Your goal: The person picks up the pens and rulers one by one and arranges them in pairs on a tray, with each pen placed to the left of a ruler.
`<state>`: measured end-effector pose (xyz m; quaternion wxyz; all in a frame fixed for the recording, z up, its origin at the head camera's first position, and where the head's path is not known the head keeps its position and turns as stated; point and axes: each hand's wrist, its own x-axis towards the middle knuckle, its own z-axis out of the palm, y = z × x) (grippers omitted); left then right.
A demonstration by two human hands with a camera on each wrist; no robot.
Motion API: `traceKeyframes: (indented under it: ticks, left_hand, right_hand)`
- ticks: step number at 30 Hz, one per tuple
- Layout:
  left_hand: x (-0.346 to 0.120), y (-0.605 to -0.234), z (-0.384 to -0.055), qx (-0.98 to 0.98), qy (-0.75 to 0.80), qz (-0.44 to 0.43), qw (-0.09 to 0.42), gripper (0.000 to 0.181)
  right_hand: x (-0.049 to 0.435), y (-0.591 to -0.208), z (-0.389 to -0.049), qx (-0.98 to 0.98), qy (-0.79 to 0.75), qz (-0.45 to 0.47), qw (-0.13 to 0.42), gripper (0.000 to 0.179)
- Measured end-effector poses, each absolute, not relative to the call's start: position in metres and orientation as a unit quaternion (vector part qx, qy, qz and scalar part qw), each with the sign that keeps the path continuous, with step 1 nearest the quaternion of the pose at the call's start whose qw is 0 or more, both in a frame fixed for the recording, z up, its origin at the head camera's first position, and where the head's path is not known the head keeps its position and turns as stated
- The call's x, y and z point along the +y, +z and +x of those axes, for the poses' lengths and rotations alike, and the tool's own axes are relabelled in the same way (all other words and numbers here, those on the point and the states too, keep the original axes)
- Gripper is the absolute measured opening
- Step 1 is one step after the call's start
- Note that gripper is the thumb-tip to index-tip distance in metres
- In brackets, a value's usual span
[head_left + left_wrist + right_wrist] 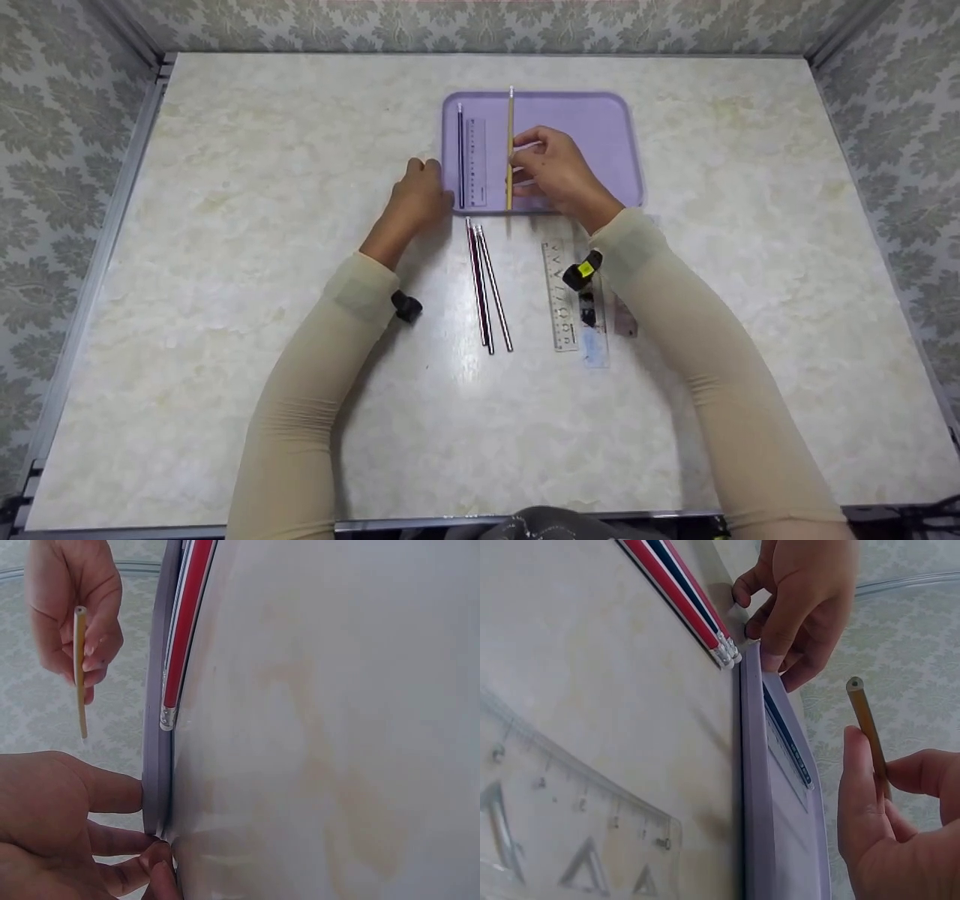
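Observation:
My right hand [559, 169] pinches a yellow pencil [511, 120] between thumb and fingers, above the purple tray [592, 124]. In the right wrist view the pencil [865, 716] points one end toward the camera. At the tray's near left corner, my left hand [418, 199] grips the rim, its thumb [116, 791] against the wall and the other fingers curled at the outer side. Inside the tray, a dark striped pencil [460, 157] lies along the left side, with a short clear ruler [478, 165] parallel beside it.
Several striped pencils [487, 292] with metal-capped ends lie on the table just below the tray. To their right are a clear stencil ruler [559, 300], another ruler [595, 349] with a blue patch, and a pinkish flat piece [625, 319] partly hidden by my right sleeve.

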<state>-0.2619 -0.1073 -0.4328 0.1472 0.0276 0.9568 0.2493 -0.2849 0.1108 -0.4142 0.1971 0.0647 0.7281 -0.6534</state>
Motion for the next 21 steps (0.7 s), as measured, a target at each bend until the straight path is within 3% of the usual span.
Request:
traceKeyframes:
  ticks: [21]
  left_hand:
    - [-0.106, -0.433, -0.263, 0.955, 0.254, 0.012, 0.153, 0.050]
  right_hand:
    - [0.090, -0.426, -0.305, 0.790, -0.578, 0.078, 0.188, 0.028]
